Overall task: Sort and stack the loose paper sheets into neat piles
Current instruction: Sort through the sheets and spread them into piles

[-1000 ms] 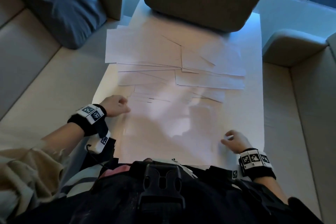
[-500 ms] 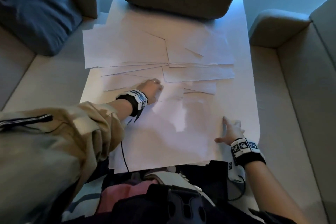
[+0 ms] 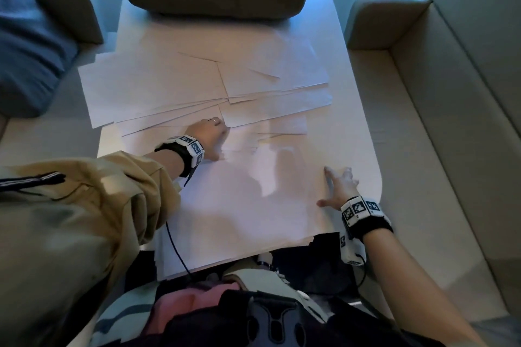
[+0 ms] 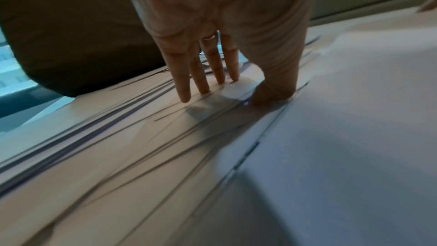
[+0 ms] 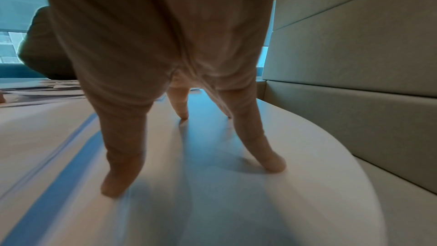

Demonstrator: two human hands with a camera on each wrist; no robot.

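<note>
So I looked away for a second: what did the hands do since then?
The left hand reached forward from the table's near left edge onto the loose sheets, fingers now pressing flat on them. The right hand uncurled and spread by the near pile. The loose sheets stay scattered.

loose sheets (image 3: 174,87) fan across the table (image 3: 355,127) beyond the left fingers (image 4: 201,74); a stack (image 3: 239,211) lies between both hands' fingers.

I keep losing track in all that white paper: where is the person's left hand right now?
In the head view the left hand is left of centre on the table, fingertips pressing the fanned loose sheets just beyond the near pile.
</note>
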